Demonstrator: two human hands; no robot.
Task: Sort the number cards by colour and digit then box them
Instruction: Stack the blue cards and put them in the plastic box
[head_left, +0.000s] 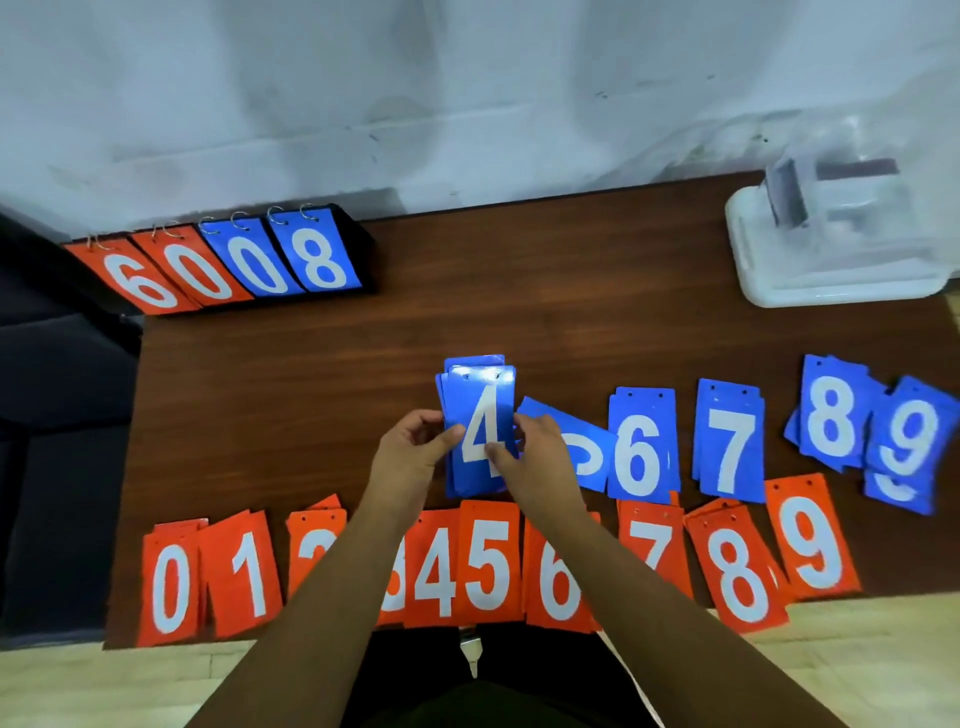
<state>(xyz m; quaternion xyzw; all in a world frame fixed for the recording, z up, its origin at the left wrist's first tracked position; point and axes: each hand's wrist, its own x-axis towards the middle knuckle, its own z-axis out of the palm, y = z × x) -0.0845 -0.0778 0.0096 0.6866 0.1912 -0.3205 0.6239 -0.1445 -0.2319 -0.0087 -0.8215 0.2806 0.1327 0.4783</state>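
A stack of blue cards (480, 400) with a white 4 on top is held over the middle of the brown table (311, 395). My left hand (415, 457) pinches its left edge and my right hand (535, 457) pinches its right edge. To the right lie blue piles: a partly covered 5 (587, 447), 6 (641, 447), 7 (730, 447), 8 (831, 410) and 9 (909, 441). Along the table's near edge runs a row of orange piles from 0 (169, 587) to 9 (810, 540); my forearms hide parts of 2, 3 and 7.
A flip scoreboard (223, 265) with ring-bound orange 6, 0 and blue 0, 8 stands at the back left. A clear plastic box (841, 244) with a white lid sits at the back right. A pale wall rises behind the table.
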